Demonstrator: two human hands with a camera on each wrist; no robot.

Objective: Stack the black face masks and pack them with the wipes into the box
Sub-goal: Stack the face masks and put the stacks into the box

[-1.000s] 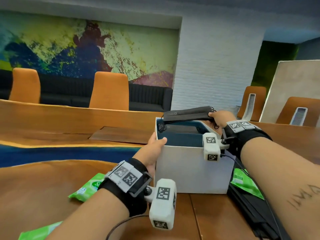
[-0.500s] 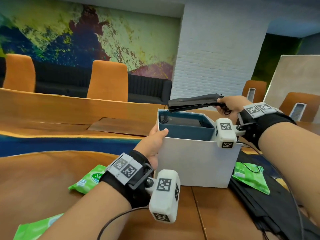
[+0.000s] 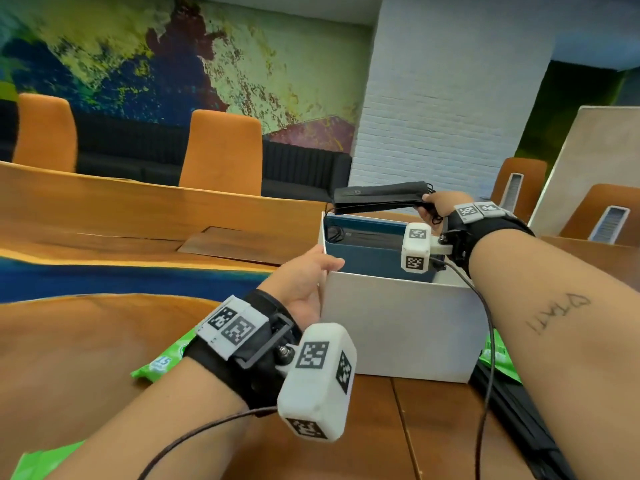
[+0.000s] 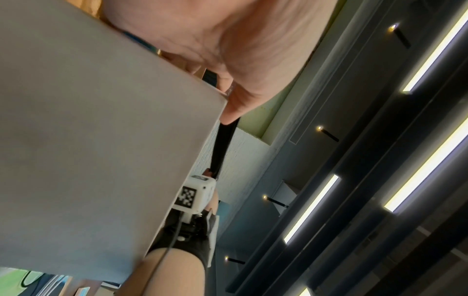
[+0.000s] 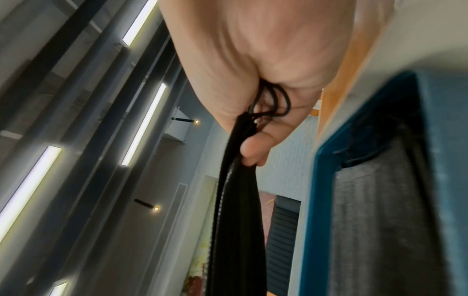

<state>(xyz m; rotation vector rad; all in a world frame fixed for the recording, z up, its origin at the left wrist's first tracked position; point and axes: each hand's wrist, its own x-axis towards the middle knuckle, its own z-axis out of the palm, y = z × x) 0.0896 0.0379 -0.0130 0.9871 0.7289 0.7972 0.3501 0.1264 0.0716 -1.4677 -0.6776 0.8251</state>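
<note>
A white box with a blue lining stands on the wooden table. My left hand grips the box's near left corner, thumb over the rim; its fingers are hidden behind the box wall. My right hand pinches one end of a stack of black face masks and holds it level just above the box's opening. The right wrist view shows the mask stack held between thumb and fingers, ear loops bunched in the palm. Another black mask lies inside the box.
Green wipes packs lie on the table: one left of the box, one at the bottom left edge, one right of the box on a black sheet. Orange chairs stand beyond the table.
My right hand has lifted the mask stack from the box's rim to a little above the opening. The left hand has kept its hold on the box corner.
</note>
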